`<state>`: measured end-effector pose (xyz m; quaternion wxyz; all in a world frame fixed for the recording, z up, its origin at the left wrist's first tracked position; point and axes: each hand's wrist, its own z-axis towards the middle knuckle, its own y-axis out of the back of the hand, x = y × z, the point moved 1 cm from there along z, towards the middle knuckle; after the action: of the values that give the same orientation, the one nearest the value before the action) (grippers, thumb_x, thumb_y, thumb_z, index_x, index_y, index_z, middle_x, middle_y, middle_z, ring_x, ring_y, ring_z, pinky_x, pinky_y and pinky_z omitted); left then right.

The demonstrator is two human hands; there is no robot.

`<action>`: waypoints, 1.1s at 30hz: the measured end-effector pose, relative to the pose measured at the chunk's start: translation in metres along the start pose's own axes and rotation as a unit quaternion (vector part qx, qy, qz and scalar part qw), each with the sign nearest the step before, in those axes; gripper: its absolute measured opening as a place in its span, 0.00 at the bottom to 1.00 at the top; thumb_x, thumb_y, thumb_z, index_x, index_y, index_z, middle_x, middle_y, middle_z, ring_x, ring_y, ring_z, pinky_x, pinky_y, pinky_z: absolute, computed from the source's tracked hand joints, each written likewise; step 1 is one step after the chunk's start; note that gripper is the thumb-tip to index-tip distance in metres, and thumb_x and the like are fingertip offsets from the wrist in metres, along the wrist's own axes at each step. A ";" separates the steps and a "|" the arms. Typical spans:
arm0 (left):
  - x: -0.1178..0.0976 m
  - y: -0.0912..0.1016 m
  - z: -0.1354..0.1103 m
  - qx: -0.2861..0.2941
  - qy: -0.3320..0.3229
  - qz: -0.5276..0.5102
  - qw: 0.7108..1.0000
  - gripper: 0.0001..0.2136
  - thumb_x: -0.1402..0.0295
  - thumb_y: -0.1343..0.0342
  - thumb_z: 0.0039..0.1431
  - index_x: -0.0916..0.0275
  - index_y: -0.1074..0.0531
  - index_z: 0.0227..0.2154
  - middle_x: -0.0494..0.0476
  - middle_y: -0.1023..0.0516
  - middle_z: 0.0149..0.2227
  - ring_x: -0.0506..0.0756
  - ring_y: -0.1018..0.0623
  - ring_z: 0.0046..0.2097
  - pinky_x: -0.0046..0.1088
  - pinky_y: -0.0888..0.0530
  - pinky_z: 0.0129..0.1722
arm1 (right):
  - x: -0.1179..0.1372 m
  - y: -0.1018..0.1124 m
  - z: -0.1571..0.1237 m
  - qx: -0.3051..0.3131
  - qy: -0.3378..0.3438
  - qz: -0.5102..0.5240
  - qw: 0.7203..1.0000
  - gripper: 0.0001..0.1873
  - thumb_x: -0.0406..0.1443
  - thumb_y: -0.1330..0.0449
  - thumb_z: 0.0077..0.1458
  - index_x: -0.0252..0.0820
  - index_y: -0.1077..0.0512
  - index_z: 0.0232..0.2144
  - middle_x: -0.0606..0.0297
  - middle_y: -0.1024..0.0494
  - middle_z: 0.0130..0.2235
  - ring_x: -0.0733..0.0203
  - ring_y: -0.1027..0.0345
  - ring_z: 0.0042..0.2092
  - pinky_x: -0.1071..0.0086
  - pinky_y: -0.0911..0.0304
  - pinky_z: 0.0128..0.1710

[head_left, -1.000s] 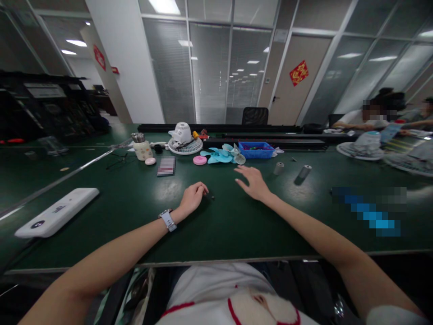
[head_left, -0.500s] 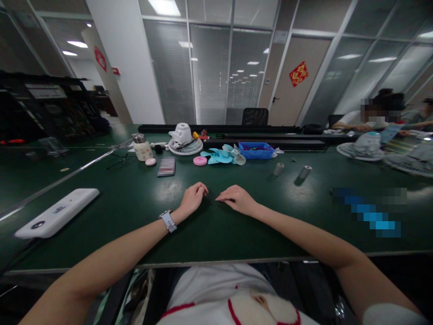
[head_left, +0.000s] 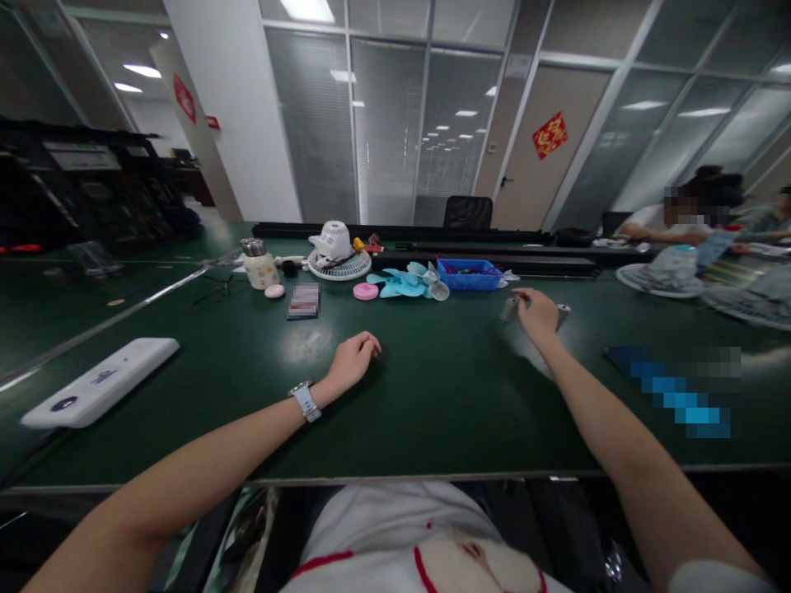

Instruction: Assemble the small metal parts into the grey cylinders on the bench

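My left hand (head_left: 353, 361), a watch (head_left: 305, 401) on its wrist, rests on the green table (head_left: 432, 395) with its fingers curled in a loose fist. My right hand (head_left: 536, 313) is stretched out to the far right between two small grey cylinders. Its fingertips are pinched together right at the top of the left cylinder (head_left: 507, 309). The right cylinder (head_left: 562, 312) shows just behind the hand. I cannot see what, if anything, sits in the pinch.
Further back lie cyan fan blades (head_left: 404, 282), a blue tray (head_left: 468, 274), a pink disc (head_left: 366, 291), a white fan motor on a grille (head_left: 337, 251) and a cream cup (head_left: 259, 268). A long white device (head_left: 99, 383) lies left. People sit far right (head_left: 692, 210).
My right hand came in beside my left hand, where a small dark piece lay, then swung out right to the grey cylinders. That piece no longer shows. The left hand stayed put.
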<state>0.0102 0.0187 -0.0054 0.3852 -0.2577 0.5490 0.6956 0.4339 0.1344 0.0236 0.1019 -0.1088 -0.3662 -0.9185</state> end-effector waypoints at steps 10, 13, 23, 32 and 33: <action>0.005 -0.002 0.002 0.004 0.002 -0.004 1.000 0.12 0.66 0.56 0.58 0.59 0.27 0.29 0.52 0.24 0.28 0.54 0.24 0.35 0.29 0.30 0.37 | -0.003 -0.007 -0.001 0.002 0.004 0.050 0.999 0.18 0.32 0.50 0.58 0.40 0.23 0.44 0.54 0.20 0.46 0.50 0.28 0.46 0.59 0.37 0.48; 0.005 -0.001 0.002 0.006 0.006 -0.004 1.000 0.12 0.67 0.56 0.57 0.60 0.27 0.29 0.52 0.24 0.28 0.54 0.24 0.35 0.29 0.31 0.37 | -0.003 -0.008 -0.001 0.003 0.004 0.049 0.999 0.18 0.32 0.50 0.58 0.40 0.23 0.44 0.53 0.20 0.45 0.50 0.28 0.45 0.58 0.36 0.47; 0.004 -0.002 0.002 0.001 0.000 0.003 1.000 0.13 0.66 0.57 0.58 0.60 0.26 0.29 0.52 0.23 0.28 0.54 0.24 0.34 0.29 0.31 0.36 | -0.004 -0.011 0.001 0.002 -0.010 0.072 0.997 0.16 0.33 0.48 0.57 0.39 0.24 0.44 0.54 0.19 0.43 0.52 0.25 0.43 0.61 0.34 0.45; 0.004 -0.001 0.001 0.005 0.001 0.001 1.000 0.12 0.67 0.56 0.58 0.59 0.26 0.29 0.52 0.23 0.28 0.54 0.23 0.35 0.29 0.29 0.37 | 0.001 -0.007 -0.001 0.011 -0.052 0.025 0.998 0.16 0.36 0.46 0.58 0.43 0.23 0.45 0.56 0.18 0.41 0.48 0.26 0.43 0.60 0.36 0.42; 0.004 -0.001 0.001 0.005 0.001 0.001 1.000 0.12 0.67 0.56 0.58 0.60 0.26 0.29 0.52 0.23 0.28 0.54 0.23 0.35 0.29 0.30 0.37 | 0.001 -0.006 -0.002 0.015 -0.048 0.020 0.999 0.16 0.37 0.46 0.59 0.43 0.23 0.45 0.56 0.18 0.41 0.48 0.27 0.43 0.60 0.37 0.42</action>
<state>0.0087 0.0210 -0.0085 0.3848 -0.2559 0.5535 0.6929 0.4309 0.1375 0.0184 0.1045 -0.1582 -0.3821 -0.9045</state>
